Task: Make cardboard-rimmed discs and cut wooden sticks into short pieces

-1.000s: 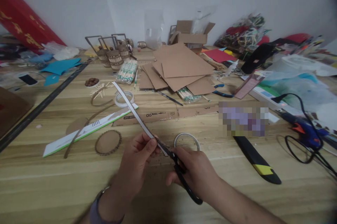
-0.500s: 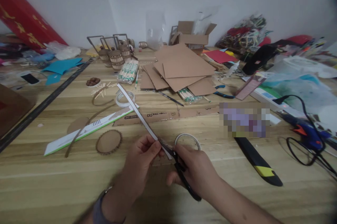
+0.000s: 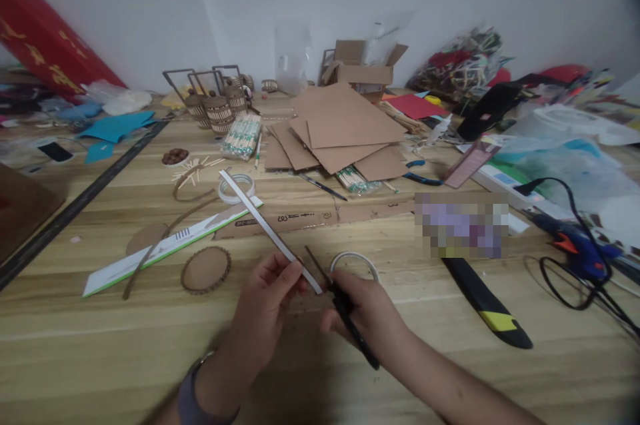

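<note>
My left hand (image 3: 273,295) pinches a narrow white strip (image 3: 265,226) near its lower end, with the rest slanting up and left across the table. In my right hand (image 3: 367,312) is a pair of black-handled scissors (image 3: 345,322). Their visible blade points up and left, just right of the strip's lower end; whether it touches the strip I cannot tell. Behind my right hand lies a roll of tape (image 3: 354,257), partly covered. Left of my left hand is a round cardboard disc (image 3: 206,270) with a braided-looking rim. A second tape roll (image 3: 236,189) sits beneath the strip's far end.
A white, green-edged cardboard piece (image 3: 170,245) lies at left, a long cardboard strip (image 3: 320,217) ahead. Cardboard sheets (image 3: 350,122) are stacked farther back. At right are a black-and-yellow handle (image 3: 487,302) and a blue glue gun (image 3: 583,255) with its cord.
The scissors have moved from against the strip to slightly apart on its right, their blade more visible. The strip's far end sits a little lower. My left hand keeps its pinch.
</note>
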{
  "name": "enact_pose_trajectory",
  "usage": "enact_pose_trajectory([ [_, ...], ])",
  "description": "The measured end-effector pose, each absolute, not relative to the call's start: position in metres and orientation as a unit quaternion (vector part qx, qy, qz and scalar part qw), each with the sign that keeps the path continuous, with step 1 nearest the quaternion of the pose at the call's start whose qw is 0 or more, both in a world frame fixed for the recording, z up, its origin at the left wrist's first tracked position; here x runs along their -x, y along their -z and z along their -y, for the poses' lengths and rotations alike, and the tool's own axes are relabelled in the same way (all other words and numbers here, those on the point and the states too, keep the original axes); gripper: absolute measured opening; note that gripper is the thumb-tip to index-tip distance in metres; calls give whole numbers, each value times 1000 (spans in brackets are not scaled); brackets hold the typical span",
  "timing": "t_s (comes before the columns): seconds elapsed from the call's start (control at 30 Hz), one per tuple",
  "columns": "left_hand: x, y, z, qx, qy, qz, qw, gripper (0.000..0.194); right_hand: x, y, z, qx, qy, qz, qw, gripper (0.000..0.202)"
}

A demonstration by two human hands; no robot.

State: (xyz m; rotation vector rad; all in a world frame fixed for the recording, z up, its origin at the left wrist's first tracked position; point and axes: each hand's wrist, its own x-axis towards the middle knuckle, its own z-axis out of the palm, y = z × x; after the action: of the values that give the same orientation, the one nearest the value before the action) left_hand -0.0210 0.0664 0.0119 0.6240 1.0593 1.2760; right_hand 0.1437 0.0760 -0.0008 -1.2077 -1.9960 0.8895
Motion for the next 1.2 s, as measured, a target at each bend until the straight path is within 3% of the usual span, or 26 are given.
enact_pose_trajectory([
  [0.07, 21, -11, -67, -268, -567, -465, 625, 28, -142, -2, -76, 452, -432, 703, 339, 59],
  [0.17, 20, -9, -66, -281, -563, -474, 617, 26, -140, -4, -75, 460, -572, 607, 306, 50],
  [0.33, 17, -8, -63, -309, -536, -474, 626, 26, -139, -6, -73, 452, -662, 535, 268, 34],
  [0.63, 24, -19, -62, -243, -614, -383, 646, 24, -150, -11, -83, 444, -675, 495, 320, 27],
  [0.77, 30, -20, -60, -306, -567, -358, 676, 4, -157, -9, -96, 405, -695, 447, 391, 26],
  [0.9, 26, -14, -59, -362, -461, -363, 724, 14, -165, -10, -107, 398, -697, 450, 392, 28],
  [1.03, 17, -5, -62, -372, -408, -400, 731, 40, -163, -12, -107, 415, -652, 518, 366, 33],
  [1.2, 15, -4, -69, -403, -364, -445, 712, 34, -153, -8, -104, 462, -595, 549, 362, 39],
])
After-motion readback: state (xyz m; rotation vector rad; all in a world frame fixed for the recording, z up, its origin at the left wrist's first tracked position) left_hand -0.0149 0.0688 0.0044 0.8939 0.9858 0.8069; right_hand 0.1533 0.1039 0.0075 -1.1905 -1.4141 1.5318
